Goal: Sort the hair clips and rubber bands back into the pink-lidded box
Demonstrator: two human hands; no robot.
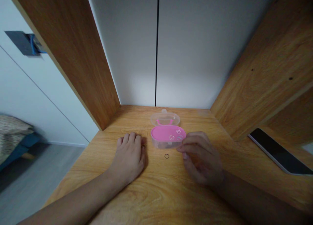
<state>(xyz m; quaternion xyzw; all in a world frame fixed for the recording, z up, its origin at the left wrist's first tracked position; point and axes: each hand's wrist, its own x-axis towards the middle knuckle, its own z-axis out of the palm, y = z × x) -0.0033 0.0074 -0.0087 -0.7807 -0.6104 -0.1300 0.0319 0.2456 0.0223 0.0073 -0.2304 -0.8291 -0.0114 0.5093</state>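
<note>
A small oval box [160, 143] of clear plastic stands on the wooden table, with a pink inner tray [161, 133] on top. Several small thin bands [171, 137] lie at the tray's right end. Behind it, the clear lid [153, 119] with a pink handle is swung back. One dark elastic band [166, 156] lies on the wood in front of the box. My right hand [201, 158] is at the box's right end, fingers bent, thumb and index tips slightly apart. Left of the box, my left hand [128, 158] rests with fingers curled; a small dark curve shows by them, unclear.
A phone-like dark flat device [281, 151] lies on the table at the right. Wooden panels [264, 65] rise on both sides, and pale panels [137, 55] with a dark seam close off the back. The table's left edge drops to the grey floor [58, 166].
</note>
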